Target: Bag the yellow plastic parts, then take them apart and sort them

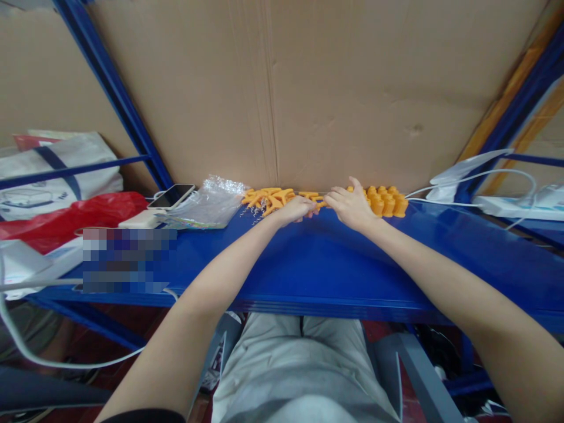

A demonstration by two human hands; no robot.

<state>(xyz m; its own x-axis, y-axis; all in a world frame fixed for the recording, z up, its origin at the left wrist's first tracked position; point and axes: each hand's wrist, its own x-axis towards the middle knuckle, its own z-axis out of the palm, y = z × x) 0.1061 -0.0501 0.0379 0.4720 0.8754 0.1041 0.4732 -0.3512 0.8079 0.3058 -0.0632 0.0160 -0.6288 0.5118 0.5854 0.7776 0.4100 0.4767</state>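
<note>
My left hand [300,210] is closed, its fingers curled near a small orange plastic piece [322,205] at the middle of the blue shelf. From the other side my right hand [351,207] reaches the same piece with its fingertips, one finger sticking up. Partly covered by both hands, the piece shows no clear shape. Left of them lies a loose heap of orange plastic pieces [269,198] with thin, wavy metal ends. Beside my right hand, knobbed orange pieces [388,203] stand upright in close rows.
A clear plastic bag [211,202], a phone [171,197] and a red bag [101,214] lie to the left. Cardboard [308,88] walls off the back. White cables [480,174] and a power strip [520,207] are at right. The blue shelf [326,264] has its front edge near my lap.
</note>
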